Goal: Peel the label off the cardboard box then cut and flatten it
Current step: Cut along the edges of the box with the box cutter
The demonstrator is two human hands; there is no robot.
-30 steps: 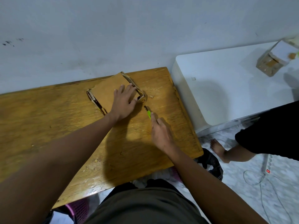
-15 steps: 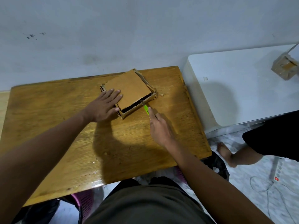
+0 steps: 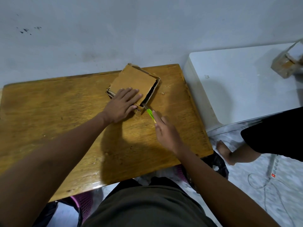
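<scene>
Head view. Item: shallow brown cardboard box (image 3: 134, 82), partly collapsed, lying at the far edge of the worn wooden tabletop (image 3: 57, 112), close to the grey wall (image 3: 114, 30). No label is visible on its upper face; whether one remains elsewhere cannot be told.

Left hand (image 3: 122, 106): laid flat on the box's near corner, fingers (image 3: 131, 92) straight and spread, pressing it down. A second ago this hand lay further up the box; the box has since been turned, so that its open side seam faces the blade.

Right hand (image 3: 165, 130): just near-right of the box, fingers curled round a slim utility knife with a lime-green handle (image 3: 151, 116), index finger extended along its spine. The blade tip, previously short of the box, now meets the box's near-right corner.

Judgement: the cutting step is at hand at this corner seam; flattening remains.

Right of the tabletop: white rounded cabinet (image 3: 237, 82) carrying a small taped carton (image 3: 285, 63); beyond it, another person's bare foot (image 3: 224, 149).
</scene>
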